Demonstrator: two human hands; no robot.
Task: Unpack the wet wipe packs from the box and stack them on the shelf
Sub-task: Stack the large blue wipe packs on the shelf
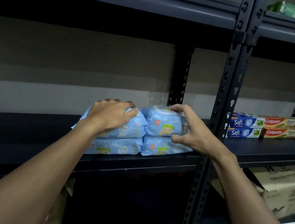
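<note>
Dark metal shelf, matte, with slotted uprights. On it, four wet wipe packs in two stacks of two, side by side and touching, close to the right upright. Soft pillow-shaped pouches, glossy pale-blue film, cartoon face printed on the front; rigid flip lid on top of upper right pack. Left hand palm-down on upper left pack, fingers bent over its far edge, thumb lying on top, holding it. Right hand spanning the right end of upper right pack, fingertips on the lid, thumb against the front face; true grip or mere touch, cannot tell. Lower left pack and lower right pack flat on the shelf board. Next bay to the right: six toothpaste cartons of long printed card, three stacks of two. Below that, one brown cardboard box, corrugated, top flap raised, contents hidden. Top right, green packets, blurred, not countable.
</note>
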